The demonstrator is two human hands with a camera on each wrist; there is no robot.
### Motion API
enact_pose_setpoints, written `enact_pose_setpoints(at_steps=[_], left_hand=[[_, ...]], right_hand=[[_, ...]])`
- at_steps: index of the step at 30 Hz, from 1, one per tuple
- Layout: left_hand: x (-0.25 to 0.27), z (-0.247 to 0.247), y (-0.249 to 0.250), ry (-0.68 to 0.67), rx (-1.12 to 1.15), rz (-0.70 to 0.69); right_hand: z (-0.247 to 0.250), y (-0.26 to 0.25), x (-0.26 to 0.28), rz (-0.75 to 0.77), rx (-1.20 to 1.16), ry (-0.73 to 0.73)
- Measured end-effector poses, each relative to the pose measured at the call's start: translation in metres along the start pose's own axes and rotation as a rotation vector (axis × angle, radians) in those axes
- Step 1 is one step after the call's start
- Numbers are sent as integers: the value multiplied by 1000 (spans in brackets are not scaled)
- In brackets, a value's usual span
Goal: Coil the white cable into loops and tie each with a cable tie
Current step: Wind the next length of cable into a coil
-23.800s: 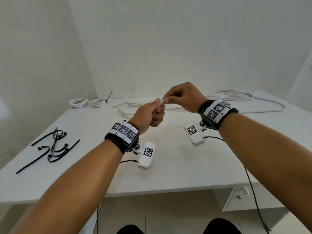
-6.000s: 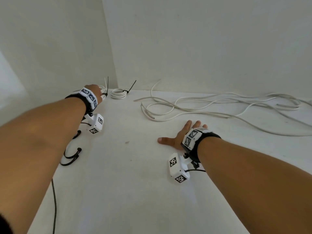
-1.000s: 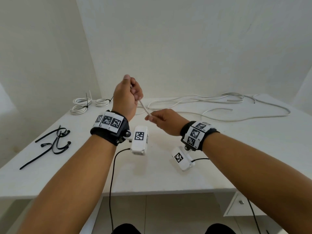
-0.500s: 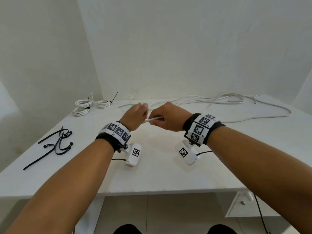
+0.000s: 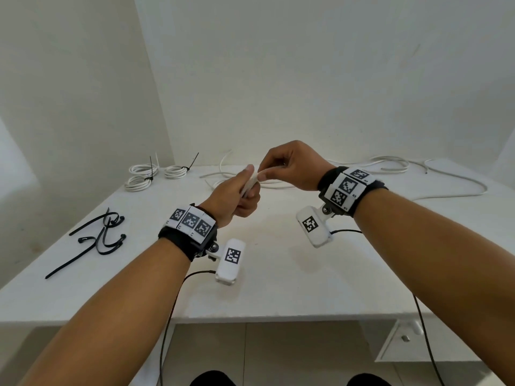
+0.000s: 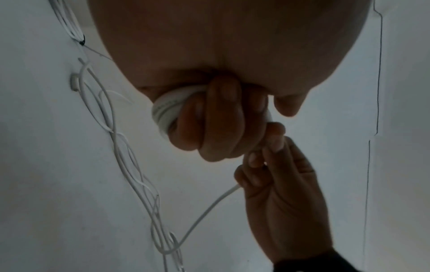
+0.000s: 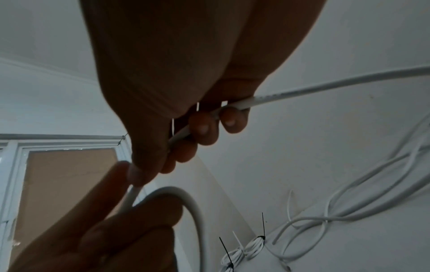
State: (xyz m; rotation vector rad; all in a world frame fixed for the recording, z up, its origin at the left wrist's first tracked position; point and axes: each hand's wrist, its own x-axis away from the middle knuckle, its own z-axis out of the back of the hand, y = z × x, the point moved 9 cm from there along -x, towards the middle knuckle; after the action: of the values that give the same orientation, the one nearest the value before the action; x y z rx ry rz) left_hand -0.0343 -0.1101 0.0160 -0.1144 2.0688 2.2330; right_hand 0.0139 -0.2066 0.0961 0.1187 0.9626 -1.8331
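White cable (image 5: 252, 183): being wound into a small coil above the worktop (image 5: 278, 263).
Left hand (image 5: 234, 200): fingers curling round the coil.
Right hand (image 5: 292, 165): at 2 o'clock, pinching the feeding strand.
Axis: slack is trailing toward 12 o'clock.

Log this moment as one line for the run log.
phase: coiling | left hand: grips the loops of white cable | right hand: pinches the cable, feeding it | tied coils: three, far left | spare ties: untouched
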Motion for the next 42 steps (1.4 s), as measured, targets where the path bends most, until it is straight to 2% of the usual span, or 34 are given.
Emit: enact_pose_setpoints(at_steps=[9,13,18,23,28,30,33,37,42], left_hand=[[12,-7,28,-79,178,-101],[18,-15,56,-115,312,-204],[18,-10,85,-77,445,-332],[10,-7,98,-44,518,-383],[-14,17,86,260,163,-410],[-18,21,80,330,-7,-399],[-21,20,74,359,-275,-389],[-24,26,55,374,-598,-317],[-31,38,33,321,-799,-204]], right_hand=[[6,31,1,-86,-146,127],[-1,31,-1,-60,-225,145],[-3,37,-6,-86,-149,151],[-21,53,-2,-130,-21,69],[-47,32,3,-57,156,-79],[-54,28,4,-38,218,-115],[-59,23,5,-12,278,-138],[-55,8,6,87,407,-93],[-47,4,9,121,415,-66]])
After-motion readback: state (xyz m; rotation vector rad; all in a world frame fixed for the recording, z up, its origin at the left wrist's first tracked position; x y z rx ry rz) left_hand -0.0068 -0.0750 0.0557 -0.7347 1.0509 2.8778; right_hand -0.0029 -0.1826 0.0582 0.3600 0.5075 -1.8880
